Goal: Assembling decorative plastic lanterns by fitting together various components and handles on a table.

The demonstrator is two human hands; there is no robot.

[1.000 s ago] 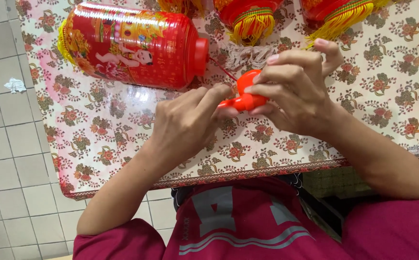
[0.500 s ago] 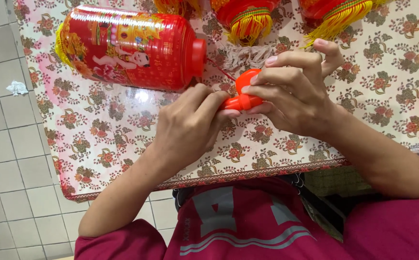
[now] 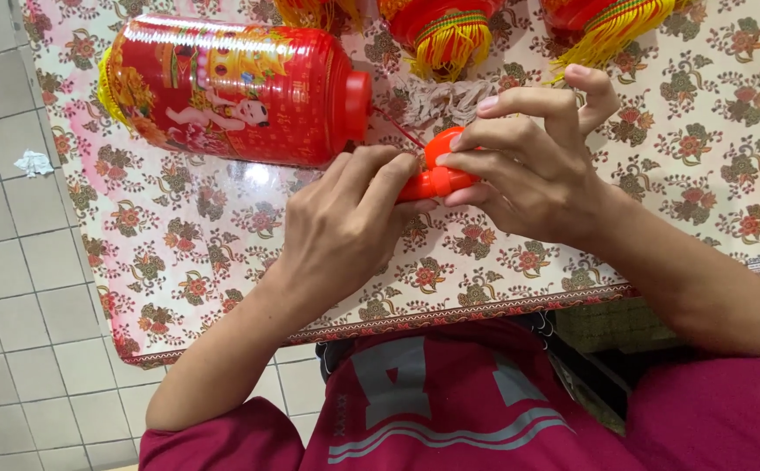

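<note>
Both hands meet over the middle of the worktop (image 3: pixel 179 262), which is covered in a glossy cloth with a floral print. The left hand (image 3: pixel 345 222) and the right hand (image 3: pixel 528 166) are each pinched shut on a small orange plastic cap (image 3: pixel 437 170), smooth and rounded, with a short stubby neck; its long axis runs roughly parallel to the near edge, the neck end held by the left fingers. A thin red string (image 3: pixel 397 129) leads from it toward a red cylindrical lantern (image 3: pixel 232 87) lying on its side near the far left corner, its shiny printed skin ribbed and its long axis also along the far edge. Yellow fringed tassels (image 3: pixel 450 39) lie at the far edge
</note>
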